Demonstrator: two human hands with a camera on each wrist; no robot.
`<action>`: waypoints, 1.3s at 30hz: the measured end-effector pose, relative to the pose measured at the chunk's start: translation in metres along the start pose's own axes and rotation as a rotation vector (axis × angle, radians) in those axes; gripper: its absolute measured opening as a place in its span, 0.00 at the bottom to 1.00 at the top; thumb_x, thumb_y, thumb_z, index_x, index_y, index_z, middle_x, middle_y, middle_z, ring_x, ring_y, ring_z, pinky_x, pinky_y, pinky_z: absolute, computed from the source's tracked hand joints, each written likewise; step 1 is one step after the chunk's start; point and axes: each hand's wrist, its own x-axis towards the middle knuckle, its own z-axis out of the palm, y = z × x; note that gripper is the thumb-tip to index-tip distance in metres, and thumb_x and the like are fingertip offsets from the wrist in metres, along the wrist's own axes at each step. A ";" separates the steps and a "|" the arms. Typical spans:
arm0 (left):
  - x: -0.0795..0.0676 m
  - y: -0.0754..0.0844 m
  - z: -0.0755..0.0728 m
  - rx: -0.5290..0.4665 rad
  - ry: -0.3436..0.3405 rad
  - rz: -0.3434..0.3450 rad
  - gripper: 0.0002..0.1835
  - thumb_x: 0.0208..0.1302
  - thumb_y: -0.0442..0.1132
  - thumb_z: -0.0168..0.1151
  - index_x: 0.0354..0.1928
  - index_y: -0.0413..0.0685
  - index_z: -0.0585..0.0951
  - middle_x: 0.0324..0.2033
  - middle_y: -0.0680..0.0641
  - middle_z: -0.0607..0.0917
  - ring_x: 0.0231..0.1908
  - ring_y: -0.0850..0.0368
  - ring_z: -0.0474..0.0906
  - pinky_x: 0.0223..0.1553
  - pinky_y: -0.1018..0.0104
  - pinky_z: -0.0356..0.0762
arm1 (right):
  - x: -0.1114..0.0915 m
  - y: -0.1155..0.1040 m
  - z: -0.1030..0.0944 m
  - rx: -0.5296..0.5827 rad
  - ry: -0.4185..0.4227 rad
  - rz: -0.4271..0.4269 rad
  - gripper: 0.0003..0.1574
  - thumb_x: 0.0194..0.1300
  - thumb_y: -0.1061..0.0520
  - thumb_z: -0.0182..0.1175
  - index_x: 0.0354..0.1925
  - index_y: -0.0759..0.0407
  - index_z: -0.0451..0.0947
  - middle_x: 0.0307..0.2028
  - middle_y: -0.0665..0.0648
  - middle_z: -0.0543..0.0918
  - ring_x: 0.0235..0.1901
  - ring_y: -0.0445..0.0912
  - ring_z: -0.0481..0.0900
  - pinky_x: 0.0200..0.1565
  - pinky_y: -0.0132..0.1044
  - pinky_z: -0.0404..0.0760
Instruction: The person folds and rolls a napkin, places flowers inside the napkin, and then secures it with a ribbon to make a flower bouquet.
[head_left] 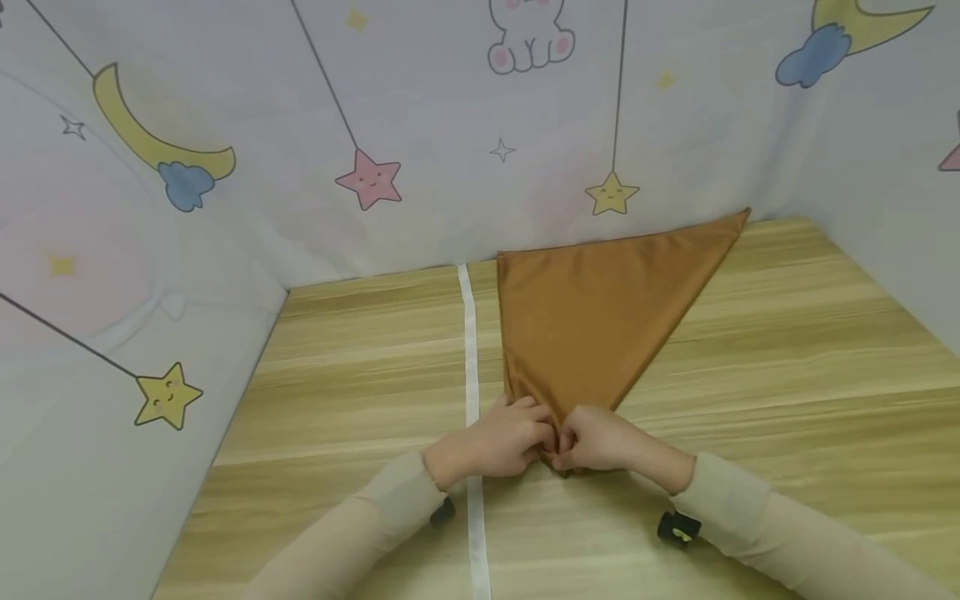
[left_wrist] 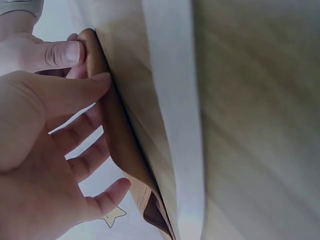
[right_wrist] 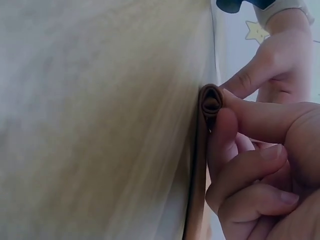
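Observation:
A brown satin cloth (head_left: 600, 300), folded into a triangle, lies on the wooden-patterned table with its near corner gathered. At that corner my left hand (head_left: 506, 437) pinches the cloth's rolled edge; in the left wrist view its thumb lies over the roll (left_wrist: 117, 125) and the other fingers spread along behind. Close beside it, my right hand (head_left: 603, 437) pinches the same corner between thumb and index finger. The right wrist view shows the roll's coiled end (right_wrist: 211, 102) at the fingertips, while the remaining right fingers curl inward.
A white strip (head_left: 472, 358) runs down the table (head_left: 360, 367), left of the cloth. Behind and at the sides hangs a pale fabric wall (head_left: 435, 100) printed with stars and moons. The cloth's far tip reaches the table's back edge.

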 end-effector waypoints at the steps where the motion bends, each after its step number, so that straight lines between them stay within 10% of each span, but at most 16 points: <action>1: 0.001 0.000 0.001 0.003 -0.003 0.001 0.06 0.64 0.37 0.61 0.39 0.56 0.85 0.42 0.57 0.81 0.46 0.58 0.72 0.42 0.64 0.63 | 0.000 0.000 0.000 -0.016 0.010 -0.005 0.13 0.50 0.60 0.71 0.14 0.55 0.80 0.14 0.42 0.75 0.15 0.34 0.66 0.21 0.27 0.66; 12: 0.009 -0.005 0.005 0.050 0.011 0.013 0.08 0.63 0.38 0.62 0.41 0.59 0.85 0.40 0.60 0.84 0.46 0.60 0.74 0.40 0.63 0.61 | -0.007 -0.015 0.007 -0.189 0.143 0.018 0.22 0.44 0.56 0.74 0.08 0.51 0.71 0.09 0.40 0.67 0.12 0.36 0.64 0.16 0.29 0.62; 20: 0.009 -0.006 0.002 -0.013 0.068 0.030 0.06 0.65 0.41 0.60 0.41 0.57 0.83 0.48 0.55 0.79 0.48 0.58 0.73 0.45 0.59 0.67 | -0.005 -0.005 0.002 -0.091 0.077 -0.061 0.31 0.48 0.61 0.68 0.05 0.47 0.59 0.07 0.37 0.52 0.09 0.30 0.48 0.15 0.24 0.48; 39: 0.015 -0.010 0.003 0.110 0.050 -0.018 0.09 0.61 0.38 0.62 0.41 0.58 0.86 0.39 0.56 0.82 0.42 0.58 0.77 0.46 0.56 0.67 | 0.000 0.007 -0.015 -0.095 0.036 0.071 0.12 0.49 0.57 0.72 0.15 0.53 0.81 0.16 0.43 0.79 0.20 0.38 0.70 0.27 0.31 0.72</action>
